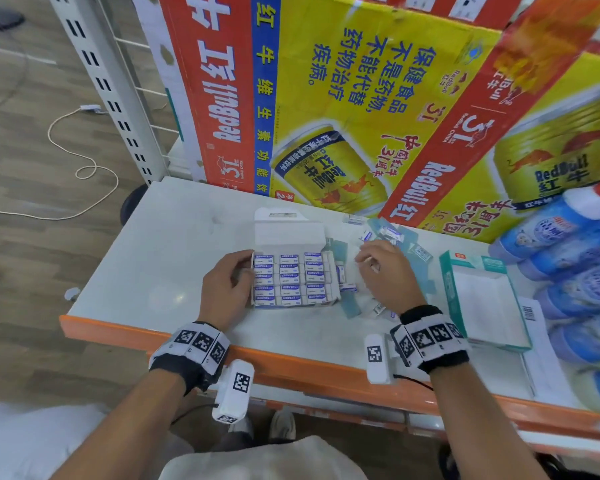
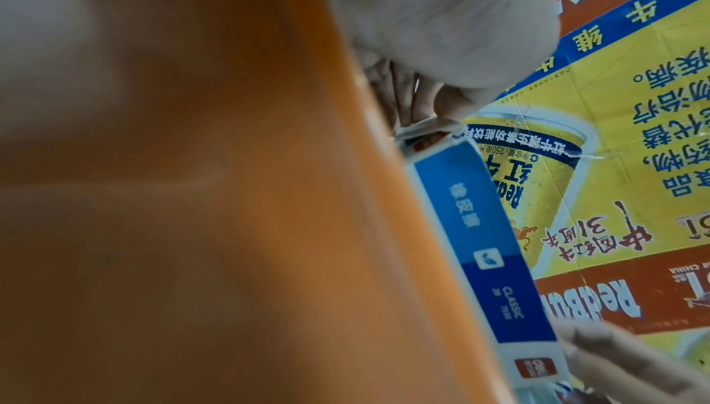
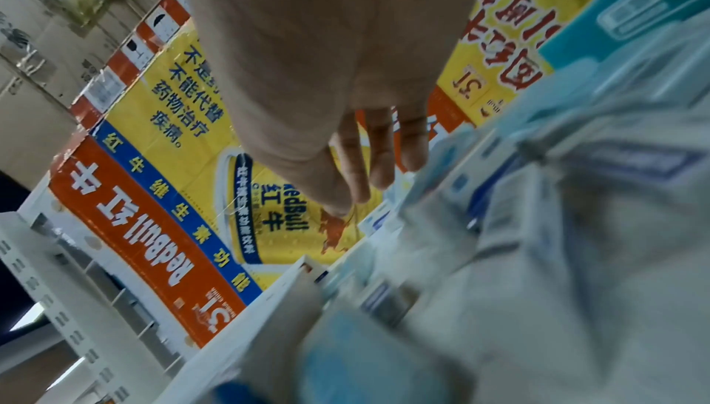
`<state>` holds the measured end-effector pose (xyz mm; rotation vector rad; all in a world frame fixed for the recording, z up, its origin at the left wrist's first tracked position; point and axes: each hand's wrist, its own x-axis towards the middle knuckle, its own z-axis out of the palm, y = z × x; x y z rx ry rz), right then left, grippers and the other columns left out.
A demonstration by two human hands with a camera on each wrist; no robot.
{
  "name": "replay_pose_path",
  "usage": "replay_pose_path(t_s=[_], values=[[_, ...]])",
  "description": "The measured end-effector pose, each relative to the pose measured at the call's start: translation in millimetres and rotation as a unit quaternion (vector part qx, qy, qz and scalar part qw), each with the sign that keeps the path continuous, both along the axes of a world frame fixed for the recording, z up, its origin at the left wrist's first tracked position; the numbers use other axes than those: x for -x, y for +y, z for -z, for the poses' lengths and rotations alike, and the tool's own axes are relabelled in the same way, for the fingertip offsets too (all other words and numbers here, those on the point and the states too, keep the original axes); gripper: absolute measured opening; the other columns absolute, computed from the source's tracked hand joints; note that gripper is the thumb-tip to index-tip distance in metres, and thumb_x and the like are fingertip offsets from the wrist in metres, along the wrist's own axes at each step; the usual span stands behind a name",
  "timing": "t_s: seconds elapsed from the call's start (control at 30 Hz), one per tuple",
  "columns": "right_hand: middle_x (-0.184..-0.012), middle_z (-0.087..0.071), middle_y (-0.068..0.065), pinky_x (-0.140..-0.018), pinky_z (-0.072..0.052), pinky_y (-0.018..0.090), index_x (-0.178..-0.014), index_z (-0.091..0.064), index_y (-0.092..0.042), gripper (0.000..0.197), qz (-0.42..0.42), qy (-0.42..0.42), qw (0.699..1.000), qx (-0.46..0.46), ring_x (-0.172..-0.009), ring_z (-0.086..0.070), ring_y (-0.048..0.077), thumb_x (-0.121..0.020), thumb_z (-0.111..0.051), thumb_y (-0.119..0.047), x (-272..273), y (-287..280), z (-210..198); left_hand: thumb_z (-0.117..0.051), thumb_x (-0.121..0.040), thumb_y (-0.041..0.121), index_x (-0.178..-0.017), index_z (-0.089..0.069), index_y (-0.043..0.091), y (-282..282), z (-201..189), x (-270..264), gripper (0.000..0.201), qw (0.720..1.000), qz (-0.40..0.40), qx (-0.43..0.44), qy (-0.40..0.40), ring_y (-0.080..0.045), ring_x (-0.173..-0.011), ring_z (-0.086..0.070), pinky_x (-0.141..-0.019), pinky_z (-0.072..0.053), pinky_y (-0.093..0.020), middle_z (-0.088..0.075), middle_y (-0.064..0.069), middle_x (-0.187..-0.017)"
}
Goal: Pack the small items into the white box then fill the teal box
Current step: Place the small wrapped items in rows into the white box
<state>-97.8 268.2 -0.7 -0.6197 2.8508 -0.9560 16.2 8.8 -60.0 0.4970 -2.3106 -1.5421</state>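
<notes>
Head view: erasers going into the white box

Head view shows my two wrists nearest, both banded with black-and-white markers, above the orange edge of the shelf (image 1: 291,365). My left hand (image 1: 226,289) sits against the left wall of the white box (image 1: 288,233), fingers curled round that side and holding it. The box lies open, lid flap folded back, and rows of blue-and-white erasers (image 1: 290,280) fill it. In the left wrist view the box side (image 2: 484,240) shows blue with a "CLASSIC" print.

Right of the white box, my right hand (image 1: 387,275) hovers over the loose erasers (image 1: 378,308) and pale blue card pieces scattered there, fingers loosely bent downward; I cannot tell whether they pinch anything. In the right wrist view the fingers (image 3: 380,155) hang relaxed.

Further right of the white box lies the teal box (image 1: 482,299), open, its white inside showing. Beyond it stand blue bottles (image 1: 575,258). Behind the white box leans a large Red Bull carton (image 1: 343,98).
</notes>
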Motion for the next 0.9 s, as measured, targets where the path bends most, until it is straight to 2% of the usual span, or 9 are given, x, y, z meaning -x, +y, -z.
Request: replay_pose_path(t_s=[0.07, 0.13, 0.3, 0.43, 0.53, 0.63, 0.73, 0.83, 0.9], values=[[-0.108, -0.061, 0.005, -0.088, -0.039, 0.028, -0.095, -0.067, -0.010, 0.017, 0.027, 0.014, 0.998, -0.059, -0.105, -0.049, 0.024, -0.086, -0.054, -0.004, 7.7, 14.5, -0.4, -0.047, -0.079, 0.024, -0.110, -0.064, 0.026, -0.1, -1.2, -0.3, 0.035, 1.000, -0.002, -0.001, -0.003, 0.003, -0.092, -0.061, -0.081, -0.054, -0.032, -0.067, 0.014, -0.099], [-0.115, -0.059, 0.006, -0.092, -0.035, 0.030, -0.103, -0.067, -0.011, 0.021, 0.020, -0.004, 0.993, -0.114, -0.111, -0.045, 0.027, -0.086, -0.057, -0.006, 13.0, 24.8, 0.5, -0.047, -0.079, 0.025, -0.110, -0.063, 0.027, -0.1, -1.6, -0.8, 0.035, 1.000, 0.000, -0.001, -0.008, 0.000, -0.093, -0.062, -0.080, -0.054, -0.034, -0.068, 0.012, -0.101], [-0.130, -0.051, 0.005, -0.102, -0.035, 0.034, -0.119, -0.061, -0.015, 0.041, 0.000, -0.055, 0.988, -0.141, -0.120, -0.042, 0.029, -0.079, -0.059, -0.005, 20.7, 34.9, 0.0, -0.046, -0.078, 0.028, -0.111, -0.063, 0.028, 0.6, -0.6, -0.2, 0.037, 1.000, -0.003, -0.017, -0.021, -0.007, -0.093, -0.063, -0.077, -0.055, -0.038, -0.069, 0.006, -0.103], [-0.130, -0.050, 0.004, -0.099, -0.038, 0.036, -0.121, -0.059, -0.021, 0.043, 0.010, -0.056, 0.985, -0.161, -0.117, -0.042, 0.030, -0.079, -0.060, -0.011, 23.9, 33.8, 2.4, -0.046, -0.077, 0.027, -0.111, -0.063, 0.026, 3.4, -0.2, 0.7, 0.038, 1.000, -0.004, 0.001, -0.015, 0.009, -0.091, -0.060, -0.073, -0.044, -0.004, -0.068, 0.007, -0.104], [-0.120, -0.056, 0.004, -0.092, -0.041, 0.036, -0.111, -0.064, -0.020, 0.028, 0.005, -0.018, 0.986, -0.166, -0.109, -0.045, 0.029, -0.084, -0.062, -0.017, 25.6, 32.5, 4.8, -0.046, -0.078, 0.026, -0.110, -0.063, 0.026, 5.5, -0.1, 0.9, 0.037, 1.000, -0.011, 0.008, -0.011, 0.010, -0.091, -0.059, -0.069, -0.041, 0.000, -0.068, 0.007, -0.102], [-0.105, -0.060, 0.004, -0.085, -0.040, 0.034, -0.096, -0.065, -0.014, 0.014, 0.008, 0.023, 0.992, -0.126, -0.101, -0.044, 0.027, -0.085, -0.064, -0.021, 27.6, 31.5, 7.9, -0.046, -0.078, 0.025, -0.109, -0.063, 0.027, 6.8, -0.7, 1.3, 0.035, 1.000, -0.014, 0.012, -0.006, 0.010, -0.090, -0.059, -0.067, -0.041, 0.001, -0.068, 0.008, -0.102], [-0.087, -0.055, -0.005, -0.072, -0.032, 0.020, -0.089, -0.060, -0.015, 0.009, 0.015, 0.031, 0.999, -0.018, -0.092, -0.045, 0.019, -0.083, -0.066, -0.019, 27.3, 28.1, 6.6, -0.046, -0.077, 0.024, -0.109, -0.064, 0.023, 8.1, -2.2, 2.7, 0.037, 1.000, -0.020, 0.016, -0.005, 0.010, -0.091, -0.059, -0.069, -0.040, 0.000, -0.068, 0.006, -0.102], [-0.081, -0.050, -0.016, -0.063, -0.036, 0.012, -0.097, -0.054, -0.030, 0.018, -0.029, -0.032, 0.995, 0.093, -0.074, -0.048, 0.004, -0.087, -0.062, -0.018, 19.1, 16.9, -0.7, -0.045, -0.077, 0.025, -0.110, -0.064, 0.022, 8.7, -3.4, 3.6, 0.038, 0.999, -0.023, 0.024, -0.017, 0.009, -0.091, -0.059, -0.071, -0.040, -0.001, -0.068, 0.007, -0.104], [-0.083, -0.050, -0.013, -0.066, -0.041, 0.017, -0.111, -0.054, -0.031, 0.026, -0.069, -0.058, 0.990, 0.112, -0.071, -0.049, 0.005, -0.090, -0.057, -0.016, 10.5, 4.7, -5.4, -0.045, -0.077, 0.025, -0.109, -0.063, 0.026, 9.2, -4.9, 3.9, 0.037, 0.999, -0.020, 0.027, -0.025, 0.007, -0.093, -0.059, -0.075, -0.040, -0.004, -0.067, 0.009, -0.105]])
